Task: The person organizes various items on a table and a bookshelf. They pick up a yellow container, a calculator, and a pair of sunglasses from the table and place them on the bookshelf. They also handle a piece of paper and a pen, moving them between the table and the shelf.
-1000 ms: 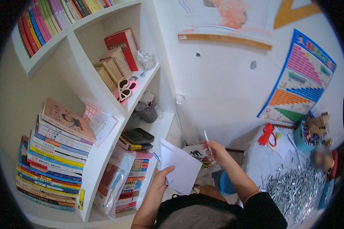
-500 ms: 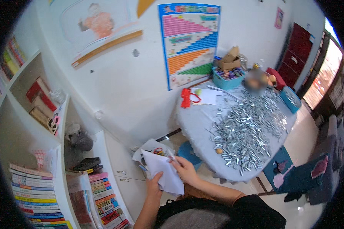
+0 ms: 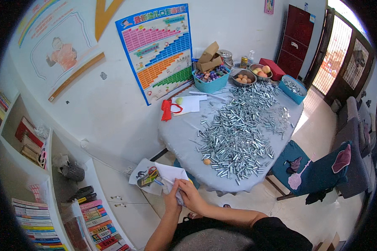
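Both hands are together low in the middle of the view, in front of the white bookcase. My left hand (image 3: 172, 201) is closed on a sheet of white paper (image 3: 174, 171). My right hand (image 3: 192, 197) presses against the same sheet from the right, its fingers closed and meeting the left hand. A slim, pale pen-like stick (image 3: 167, 181) shows at the fingertips; which hand grips it I cannot tell. Just beyond the paper sits a white bin (image 3: 136, 169) with orange-handled scissors (image 3: 154, 172) in or on it.
A grey-covered table (image 3: 176, 138) bears a heap of small metal tubes (image 3: 238, 138), a teal basket (image 3: 211, 85), bowls of fruit (image 3: 262, 72) and a blue tub (image 3: 293, 90). Bookshelves (image 3: 50, 167) stand left. A draped chair (image 3: 289, 167) stands right, near a sofa (image 3: 352, 125).
My view has swung to the right and up. My right hand has come in against my left, and the paper, spread broadly before, is now gathered between them.
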Available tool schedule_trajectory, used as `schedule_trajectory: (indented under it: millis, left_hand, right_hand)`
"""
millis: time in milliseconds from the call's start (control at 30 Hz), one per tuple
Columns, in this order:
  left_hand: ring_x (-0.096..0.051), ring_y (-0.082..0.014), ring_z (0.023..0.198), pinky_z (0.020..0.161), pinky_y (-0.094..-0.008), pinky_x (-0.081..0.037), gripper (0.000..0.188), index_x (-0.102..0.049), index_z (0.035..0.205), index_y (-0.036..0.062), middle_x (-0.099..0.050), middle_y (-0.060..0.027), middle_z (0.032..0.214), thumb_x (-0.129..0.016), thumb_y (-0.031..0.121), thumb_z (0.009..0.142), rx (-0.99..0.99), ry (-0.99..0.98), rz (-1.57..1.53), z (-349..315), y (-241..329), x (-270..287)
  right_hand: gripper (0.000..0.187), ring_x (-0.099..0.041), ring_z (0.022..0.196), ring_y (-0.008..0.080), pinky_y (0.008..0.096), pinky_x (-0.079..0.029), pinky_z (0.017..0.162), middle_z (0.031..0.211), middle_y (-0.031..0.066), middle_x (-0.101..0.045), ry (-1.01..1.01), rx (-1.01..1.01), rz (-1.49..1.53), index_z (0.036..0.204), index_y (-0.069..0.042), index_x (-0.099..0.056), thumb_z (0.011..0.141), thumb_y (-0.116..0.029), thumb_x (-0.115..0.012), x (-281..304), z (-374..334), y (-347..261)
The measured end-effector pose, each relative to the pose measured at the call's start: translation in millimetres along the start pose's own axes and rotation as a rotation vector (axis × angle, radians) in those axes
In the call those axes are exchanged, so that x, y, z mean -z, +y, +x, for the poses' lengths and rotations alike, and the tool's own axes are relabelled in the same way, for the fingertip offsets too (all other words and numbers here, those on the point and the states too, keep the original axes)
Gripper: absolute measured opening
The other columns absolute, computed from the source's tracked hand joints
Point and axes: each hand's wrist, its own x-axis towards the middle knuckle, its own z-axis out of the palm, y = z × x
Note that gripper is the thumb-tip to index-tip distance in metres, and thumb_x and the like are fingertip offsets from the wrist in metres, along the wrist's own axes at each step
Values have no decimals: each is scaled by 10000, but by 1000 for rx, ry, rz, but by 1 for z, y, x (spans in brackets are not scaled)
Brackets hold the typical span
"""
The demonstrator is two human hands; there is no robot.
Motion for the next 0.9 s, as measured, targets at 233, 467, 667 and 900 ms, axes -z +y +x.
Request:
schedule_trajectory:
  millis: [233, 467, 667, 900]
  left_hand:
    - [-514, -255, 994, 845, -380, -429, 479, -392, 1212, 18, -509, -113, 1102, -574, 131, 783, 42, 29, -130, -7, -30, -43]
    - [-517, -255, 987, 847, -380, -428, 508, -389, 1210, 11, -512, -116, 1095, -584, 194, 778, 45, 160, -59, -38, -71, -73]
    - [-497, -251, 1032, 885, -376, -407, 501, -390, 1219, 41, -512, -100, 1121, -564, 209, 780, 89, 193, -63, -57, -95, -76]
    - [-508, -256, 1016, 892, -373, -391, 473, -395, 1211, 21, -512, -113, 1127, -539, 193, 795, 35, 172, -82, -69, -102, -77]
  right_hand:
    - [547, -330, 1211, 325, 372, -258, 996, 1280, 204, -356, 65, 63, -331, 1295, -39, -323, 801, -98, -550, 89, -18, 3]
    - [513, -307, 1203, 365, 371, -250, 1006, 1323, 217, -288, -126, -185, 147, 1254, 20, -356, 819, -177, -542, 125, -47, 47]
    - [496, -334, 1160, 382, 390, -265, 998, 1312, 185, -312, -180, 6, -64, 1262, 13, -349, 809, -103, -515, 147, -63, 44]
    - [572, -312, 1168, 405, 398, -254, 1004, 1331, 186, -274, -303, 168, -276, 1299, 17, -261, 798, -80, -519, 158, -72, 24]
